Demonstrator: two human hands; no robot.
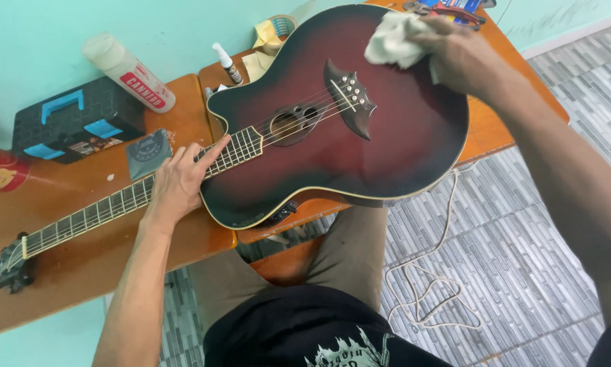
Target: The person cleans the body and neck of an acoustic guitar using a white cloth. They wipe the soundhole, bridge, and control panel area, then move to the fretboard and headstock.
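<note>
**Cloth to the guitar's top, hand on its neck**

Head view: A dark red acoustic guitar [346, 129] lies face up across wooden tables [81, 265], its neck running left, so the whole top is within reach. The left hand [180, 180] rests flat on the fretboard, fingers spread, apparently steadying it. The right hand [465, 58] is closed around a white cloth [392, 41], pressed to the body's upper edge. A dark toolbox [74, 119] and a white tube [129, 71] sit behind, against the wall.

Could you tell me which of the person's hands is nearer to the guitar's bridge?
Right. The right hand, pressing a cloth, is just beyond the bridge; the left hand rests on the neck, past the soundhole.
</note>
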